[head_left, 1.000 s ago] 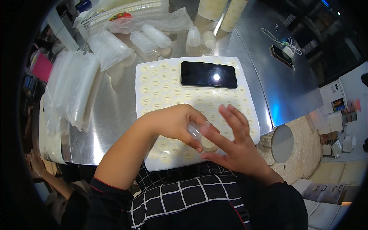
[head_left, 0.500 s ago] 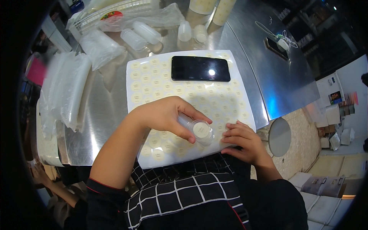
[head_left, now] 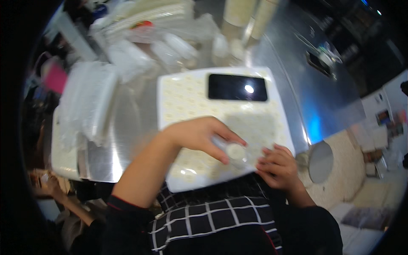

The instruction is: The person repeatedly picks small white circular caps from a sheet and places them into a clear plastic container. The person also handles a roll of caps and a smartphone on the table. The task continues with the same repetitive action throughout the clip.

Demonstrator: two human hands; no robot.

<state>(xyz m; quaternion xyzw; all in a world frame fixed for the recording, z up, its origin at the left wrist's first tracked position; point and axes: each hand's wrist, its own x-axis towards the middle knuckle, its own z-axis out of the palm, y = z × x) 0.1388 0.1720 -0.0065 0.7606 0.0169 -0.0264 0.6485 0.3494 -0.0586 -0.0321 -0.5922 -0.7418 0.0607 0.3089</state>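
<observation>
My left hand (head_left: 203,135) is closed around a clear plastic cup (head_left: 240,163), which shows a round pale sticker (head_left: 236,150) on the end facing up. Under it lies a white sheet of round cream stickers (head_left: 187,102) in rows. My right hand (head_left: 279,167) rests by the sheet's lower right corner, just right of the cup. Its fingers are bent and slightly apart, and nothing shows in them. A black phone (head_left: 237,87) lies on the far part of the sheet. The picture is blurred.
Bagged stacks of clear cups (head_left: 87,102) lie at the left of the steel table (head_left: 127,127). Loose cups (head_left: 180,46) and a white basket (head_left: 159,16) stand farther back. A second phone (head_left: 318,63) with a cable lies far right. Another person's hand (head_left: 54,185) shows lower left.
The whole view has shifted, so things appear lower and farther right, and blurred. My left hand keeps its hold on the cup. My right hand's fingers look a little more bent.
</observation>
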